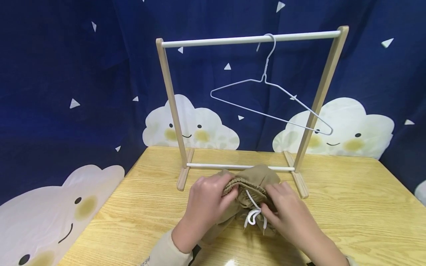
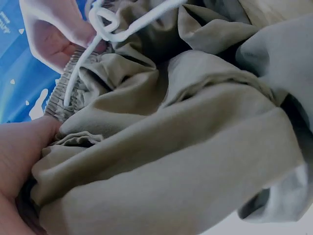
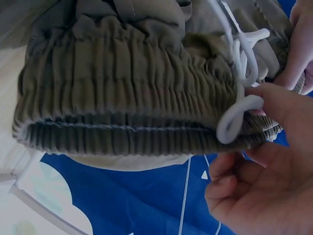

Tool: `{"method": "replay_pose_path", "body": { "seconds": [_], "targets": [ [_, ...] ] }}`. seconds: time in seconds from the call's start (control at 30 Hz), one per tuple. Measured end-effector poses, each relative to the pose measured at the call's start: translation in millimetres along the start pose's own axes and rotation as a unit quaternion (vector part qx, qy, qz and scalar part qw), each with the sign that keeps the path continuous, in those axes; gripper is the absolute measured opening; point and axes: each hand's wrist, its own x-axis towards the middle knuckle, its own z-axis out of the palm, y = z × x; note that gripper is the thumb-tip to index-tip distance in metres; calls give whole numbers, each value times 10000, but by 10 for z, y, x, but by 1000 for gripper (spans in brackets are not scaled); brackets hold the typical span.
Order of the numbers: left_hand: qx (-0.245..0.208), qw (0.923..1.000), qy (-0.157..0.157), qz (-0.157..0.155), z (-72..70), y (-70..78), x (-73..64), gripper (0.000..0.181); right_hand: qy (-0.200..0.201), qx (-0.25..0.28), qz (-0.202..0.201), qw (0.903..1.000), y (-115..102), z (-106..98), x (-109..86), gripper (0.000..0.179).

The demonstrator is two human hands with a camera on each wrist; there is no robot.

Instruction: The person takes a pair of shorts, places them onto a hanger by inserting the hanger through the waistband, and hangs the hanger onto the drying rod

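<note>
Bunched khaki pants [image 1: 263, 175] with a gathered elastic waistband [image 3: 122, 83] are held up over the wooden table, in front of the rack. At the left side of the waistband, my left hand [image 1: 208, 199] pinches the fabric between thumb and fingers. My right hand [image 1: 289, 207] grips the other side, its thumb beside the knotted white drawstring [image 1: 253, 216]. The right wrist view shows the waist opening gaping, with my right hand [image 3: 266, 164] pinching its edge. Loose folds of the pants [image 2: 161, 161] fill the left wrist view; the legs are mostly hidden.
A wooden rack with a white top rail [image 1: 219, 41] stands at the back of the table [image 1: 349, 207]. One pale wire hanger [image 1: 247, 109] hangs from that rail. Behind everything is a dark blue curtain [image 1: 100, 66] printed with clouds and triangles.
</note>
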Motion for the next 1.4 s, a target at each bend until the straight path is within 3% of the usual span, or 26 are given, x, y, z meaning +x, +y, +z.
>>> {"method": "replay_pose_path", "body": {
  "seconds": [0.23, 0.5, 0.57, 0.73, 0.9, 1.03, 1.13, 1.2, 1.3, 1.4],
  "targets": [
    [166, 9998, -105, -19, -3, -12, -6, 13, 254, -147, 201, 9994, 11, -93, 48, 11],
    [395, 9990, -208, -32, -15, -1, 2, 16, 904, 72, 281, 9955, -9, -173, 89, 14],
    [445, 9987, -246, -35, -12, -3, 4, 17, 824, 94, 301, 9961, -11, -174, 90, 17],
    [503, 9983, -302, -38, 7, -19, 4, 19, 204, -156, 164, 9995, 1, -121, 50, 30],
    [511, 9983, -297, -7, 29, -39, -7, 29, -158, -432, -431, 9980, -1, -13, 2, 39],
    [469, 9983, -346, 33, 31, -31, -1, 35, -208, -463, -788, 9956, -19, 36, -14, 44],
    [563, 9969, -472, 270, 33, -30, 7, 47, -205, -394, -729, 9964, -24, 33, -7, 41],
    [629, 9950, -479, 604, 44, -32, 14, 53, -193, -338, -623, 9973, -21, 20, -2, 39],
    [765, 9894, -244, 1211, 63, -28, 23, 50, -130, -258, -531, 9982, -17, 2, 6, 36],
    [786, 9841, 44, 1592, 78, -16, 36, 37, -67, -196, -528, 9984, -16, -7, 10, 34]
  ]
}}
